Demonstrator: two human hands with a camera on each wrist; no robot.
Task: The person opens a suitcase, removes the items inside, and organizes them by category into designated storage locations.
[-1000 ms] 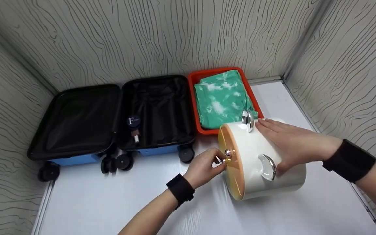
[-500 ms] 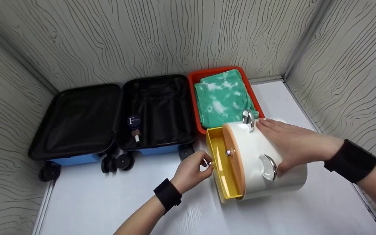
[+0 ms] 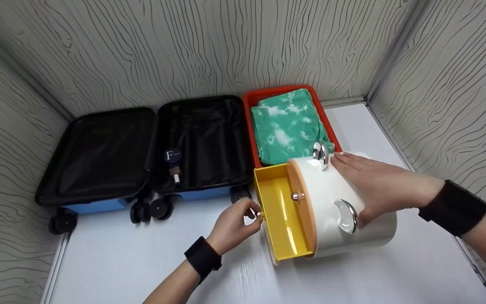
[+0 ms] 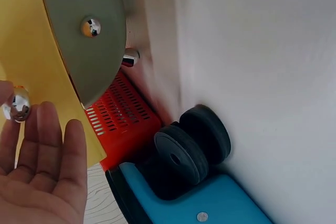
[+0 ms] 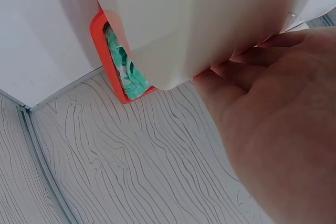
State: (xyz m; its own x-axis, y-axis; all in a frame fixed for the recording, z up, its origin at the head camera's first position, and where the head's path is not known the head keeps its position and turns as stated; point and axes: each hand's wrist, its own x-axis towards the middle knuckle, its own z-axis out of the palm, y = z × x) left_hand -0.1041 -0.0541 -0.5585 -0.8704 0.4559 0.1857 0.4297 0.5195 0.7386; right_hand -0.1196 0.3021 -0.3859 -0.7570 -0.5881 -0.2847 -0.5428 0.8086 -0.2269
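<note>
Nearest: left hand (image 3: 232,223), with thumb and finger clamped on silver knob (image 4: 20,104) of yellow drawer (image 3: 274,198). Beside it, right hand (image 3: 378,188), fingers extended and laid along white cabinet (image 3: 327,181). Located right of centre on white surface (image 3: 171,261), just before red basket (image 3: 277,89); contact with basket: cannot tell. Projecting leftward from cabinet's orange face: drawer, with inner floor in view. Farther left: unfolded suitcase (image 3: 211,143), containing round dark-blue item (image 3: 173,156) marked "F" and small white-tipped item (image 3: 176,175). Inside basket: folded green-and-white cloth (image 3: 285,131). Farthest: wood-patterned wall (image 3: 226,46).
</note>
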